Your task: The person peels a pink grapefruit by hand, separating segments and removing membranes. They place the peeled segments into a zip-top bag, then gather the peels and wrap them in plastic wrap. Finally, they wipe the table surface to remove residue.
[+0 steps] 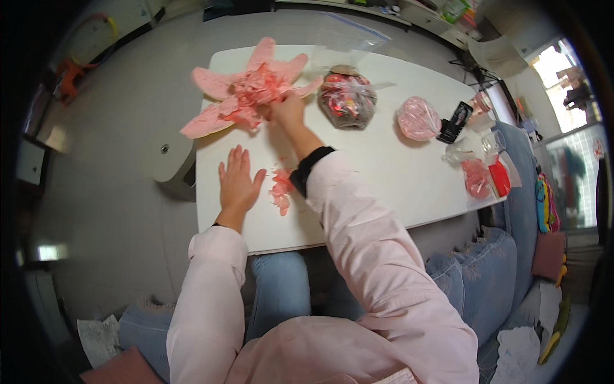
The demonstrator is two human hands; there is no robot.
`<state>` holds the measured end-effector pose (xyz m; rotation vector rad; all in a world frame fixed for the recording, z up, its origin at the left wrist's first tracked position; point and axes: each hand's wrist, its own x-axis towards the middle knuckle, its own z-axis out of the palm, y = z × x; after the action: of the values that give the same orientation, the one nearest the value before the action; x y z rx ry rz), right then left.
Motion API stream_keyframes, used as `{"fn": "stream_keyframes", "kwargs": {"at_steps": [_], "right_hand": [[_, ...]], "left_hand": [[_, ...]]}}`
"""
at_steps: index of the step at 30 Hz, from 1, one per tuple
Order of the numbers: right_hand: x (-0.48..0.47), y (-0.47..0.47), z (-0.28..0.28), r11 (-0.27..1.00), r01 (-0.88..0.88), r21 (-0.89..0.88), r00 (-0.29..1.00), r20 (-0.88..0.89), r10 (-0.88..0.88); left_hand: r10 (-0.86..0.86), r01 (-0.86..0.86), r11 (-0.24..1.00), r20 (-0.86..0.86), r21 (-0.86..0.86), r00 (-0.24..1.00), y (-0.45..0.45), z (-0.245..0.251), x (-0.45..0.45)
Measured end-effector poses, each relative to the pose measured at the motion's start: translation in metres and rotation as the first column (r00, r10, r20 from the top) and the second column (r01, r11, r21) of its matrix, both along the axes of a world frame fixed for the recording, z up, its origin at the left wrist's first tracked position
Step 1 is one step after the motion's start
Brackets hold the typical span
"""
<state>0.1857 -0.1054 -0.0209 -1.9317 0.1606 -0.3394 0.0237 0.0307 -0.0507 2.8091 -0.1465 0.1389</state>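
On the white table (pixel 374 168) lies an opened pomelo peel (pixel 206 81), its pink segments spread like petals, with torn pink membrane or pith (pixel 259 86) heaped in the centre. My right hand (pixel 288 111) reaches to the near right side of this heap; its fingertips are partly hidden, so whether they hold a piece is unclear. Flat on the tabletop, my left hand (pixel 238 180) rests with fingers apart, holding nothing. Between my left hand and right sleeve is a small pile of pink scraps (pixel 281 189).
A tied clear bag of wrapped items (pixel 348 98) stands right of the peel, an open zip bag (pixel 352 41) behind it. Farther right are a plastic-wrapped pink ball (pixel 418 118), a black box (pixel 454 122), a clear glass vessel (pixel 493 142) and a red packet (pixel 500 178).
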Motion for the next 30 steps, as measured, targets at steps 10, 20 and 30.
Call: {"fn": "stream_keyframes", "kwargs": {"at_steps": [10,20,30], "right_hand": [[0.047,-0.025,0.048,0.971,-0.140,-0.192,0.971,0.168,0.173],[0.066,0.006,0.012,0.560,-0.235,-0.794,0.820,0.147,0.553],[0.095,0.002,0.048,0.872,-0.310,-0.379,0.900,0.180,0.398]], "left_hand": [[0.001,-0.001,1.000,-0.030,0.009,1.000,0.001,0.005,-0.001],[0.000,0.000,1.000,-0.059,-0.006,0.998,0.002,0.009,-0.001],[-0.002,0.003,1.000,-0.061,0.020,0.998,0.001,0.008,-0.001]]}}
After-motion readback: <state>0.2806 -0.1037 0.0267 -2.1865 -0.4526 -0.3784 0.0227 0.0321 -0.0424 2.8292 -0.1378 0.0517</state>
